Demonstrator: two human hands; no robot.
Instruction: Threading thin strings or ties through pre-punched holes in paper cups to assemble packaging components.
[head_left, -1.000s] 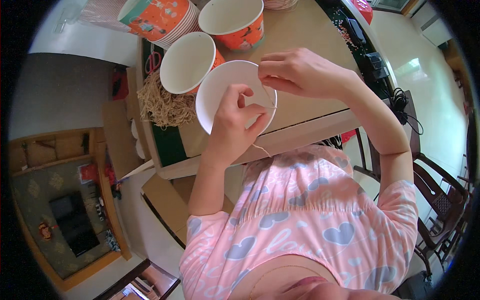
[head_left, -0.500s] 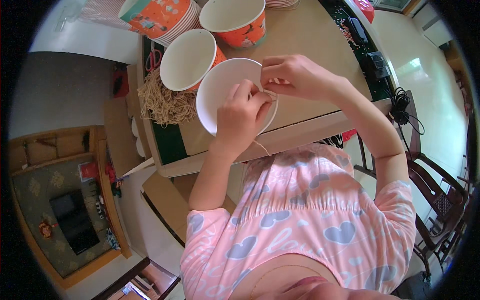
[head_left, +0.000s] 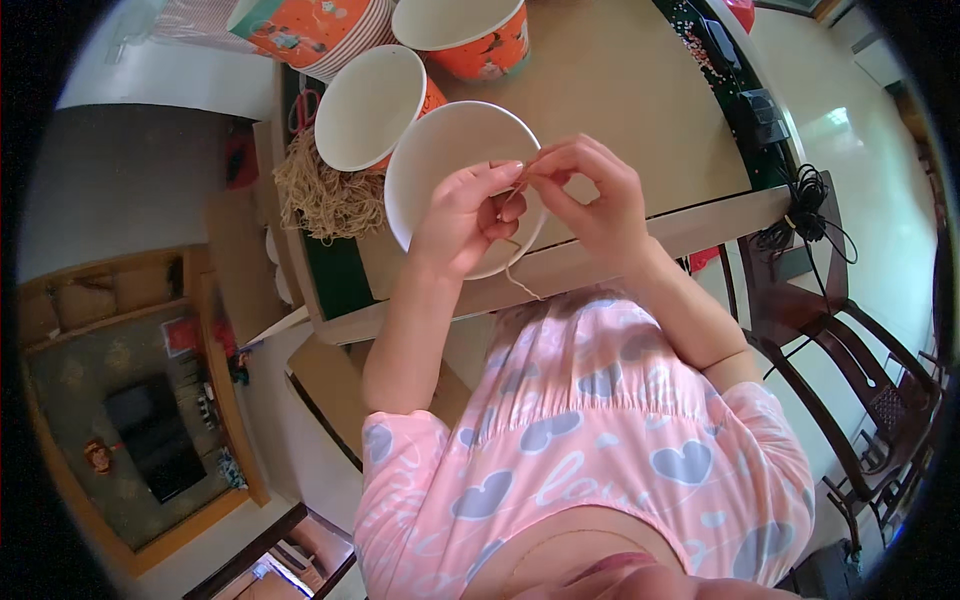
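From where I stand, the step in hand looks like close fingertip work on a thin tan string point(head_left: 526, 290), done over the near right part of a white tub point(head_left: 440, 140) at the table's near edge; I'd guess it is the twisting or knotting of a short length, though the fingers hide the crossing itself. The next move, to my eye, calls for a light, steady pinch from both sides, with the loose end free of the fingers. The left hand point(head_left: 466, 215) is mostly closed, thumb tip pressed toward the index finger with the string caught there, the other fingers curled loosely below. The right hand point(head_left: 597, 195) meets it almost tip to tip, thumb and forefinger brought together on the string in a fine pinch, with a rounded gap behind them. Between the hands the string is short; below the left fingers its tail drops past the tub's rim toward the near edge of the table point(head_left: 620, 90). Just beyond the white tub, to the left, stands an orange-sided tub point(head_left: 368, 108), and a heap of matching strings point(head_left: 325, 190) lies beside it, with red-handled scissors point(head_left: 303, 112) at its far side.
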